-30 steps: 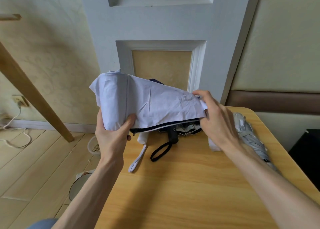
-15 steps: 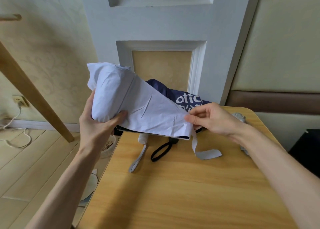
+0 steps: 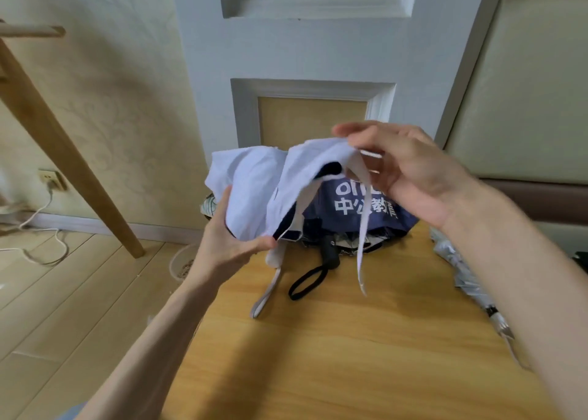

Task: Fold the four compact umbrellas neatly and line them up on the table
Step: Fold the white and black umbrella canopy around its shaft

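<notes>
A folded grey umbrella [image 3: 461,270] lies along the worktop's [image 3: 318,356] right edge. Above its far edge the left hand [image 3: 229,241] grips the bunched white umbrella [image 3: 254,190]; the right hand [image 3: 413,177] pinches its upper flap, closure strap [image 3: 362,228] dangling, before a navy umbrella [image 3: 381,212]

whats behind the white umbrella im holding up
A navy umbrella with white lettering on the table, a black handle showing below. The white umbrella covers its left part.
</notes>
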Motion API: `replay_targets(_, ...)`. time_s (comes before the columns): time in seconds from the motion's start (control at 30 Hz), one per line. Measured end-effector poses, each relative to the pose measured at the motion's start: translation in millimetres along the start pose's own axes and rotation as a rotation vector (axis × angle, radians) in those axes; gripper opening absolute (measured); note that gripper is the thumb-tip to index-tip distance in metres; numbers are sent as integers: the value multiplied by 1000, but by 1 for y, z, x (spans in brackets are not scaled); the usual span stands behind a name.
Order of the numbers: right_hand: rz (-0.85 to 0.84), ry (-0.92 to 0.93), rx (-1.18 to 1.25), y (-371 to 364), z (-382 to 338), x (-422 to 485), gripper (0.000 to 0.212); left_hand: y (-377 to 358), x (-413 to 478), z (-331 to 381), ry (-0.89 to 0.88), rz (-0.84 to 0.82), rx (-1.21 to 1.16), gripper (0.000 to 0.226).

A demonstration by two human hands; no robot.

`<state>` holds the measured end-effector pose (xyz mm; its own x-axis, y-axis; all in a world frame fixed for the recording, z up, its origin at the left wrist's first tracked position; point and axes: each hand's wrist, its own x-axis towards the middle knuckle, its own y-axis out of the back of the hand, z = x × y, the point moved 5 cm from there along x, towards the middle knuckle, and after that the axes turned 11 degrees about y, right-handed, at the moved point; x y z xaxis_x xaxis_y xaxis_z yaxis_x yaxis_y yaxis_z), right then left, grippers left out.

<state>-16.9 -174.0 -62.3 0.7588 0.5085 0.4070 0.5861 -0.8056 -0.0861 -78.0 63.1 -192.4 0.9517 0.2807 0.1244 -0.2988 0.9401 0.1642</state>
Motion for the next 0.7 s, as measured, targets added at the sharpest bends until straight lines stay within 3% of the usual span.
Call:
replay_targets(0.1,-159,10,-68,-27,-16,21,24,-11,-6,4,-7,-111,76,142)
replay_targets(0.17,-209,3,-137,-40,-18,35,33,-20,-12,8,-36,-173,88,118)
replay_targets(0.23,-165,3,-229,-48,-14,48,31,-26,-17,6,-11,-188,65,84)
replay_targets(0.37,-28,42,-472,-58,-2,69,7,-39,-32,6,-55,-159,115,55)
replay_targets(0.5,87,67,-809,-52,16,88,24,-49,-39,4,-65,-155,127,63)
replay_targets(0.7,-103,-187,-1246,-38,59,98,26,-51,-41,7,-99,-114,85,58)
